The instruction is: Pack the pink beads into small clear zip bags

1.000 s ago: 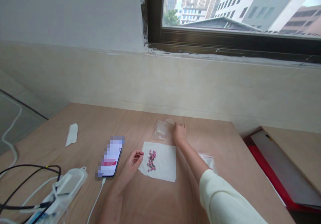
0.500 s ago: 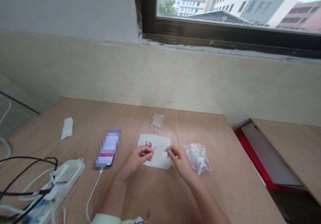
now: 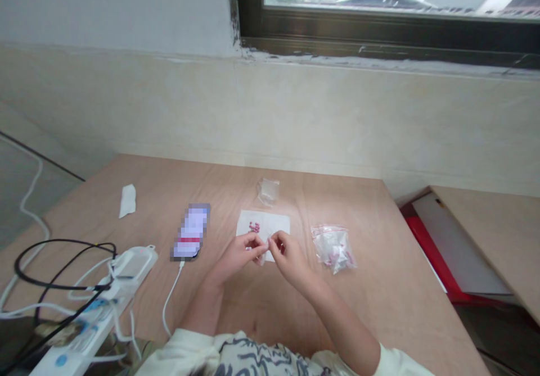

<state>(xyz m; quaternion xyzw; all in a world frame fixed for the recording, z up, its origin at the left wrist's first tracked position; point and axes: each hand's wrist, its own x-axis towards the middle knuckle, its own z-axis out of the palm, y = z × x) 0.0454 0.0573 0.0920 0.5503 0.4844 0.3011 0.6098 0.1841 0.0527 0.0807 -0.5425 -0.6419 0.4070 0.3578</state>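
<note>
My left hand (image 3: 242,252) and my right hand (image 3: 291,257) meet over the near part of a white paper sheet (image 3: 276,222). Thumb and fingers are pinched together on both, the tips nearly touching. Whatever lies between them is too small to name; something pale and see-through shows just under the left fingers. A small cluster of dark pink beads or pellets (image 3: 253,227) rests on the sheet, beyond my left fingers. Right of the sheet lies a clear zip bag (image 3: 333,247) with pinkish bits inside. Behind the sheet is a smaller clear plastic bag (image 3: 268,191).
A phone (image 3: 192,231) on a white charging cable (image 3: 172,297) lies to the left. A white power strip (image 3: 122,275) with tangled black and white cables fills the near left. Farther back is a white paper scrap (image 3: 127,200). A red item (image 3: 434,258) sits beyond the table's right edge.
My hands have come together from either side of the sheet until their fingertips nearly meet. The view has tilted down, so more of my sleeves and shirt shows.
</note>
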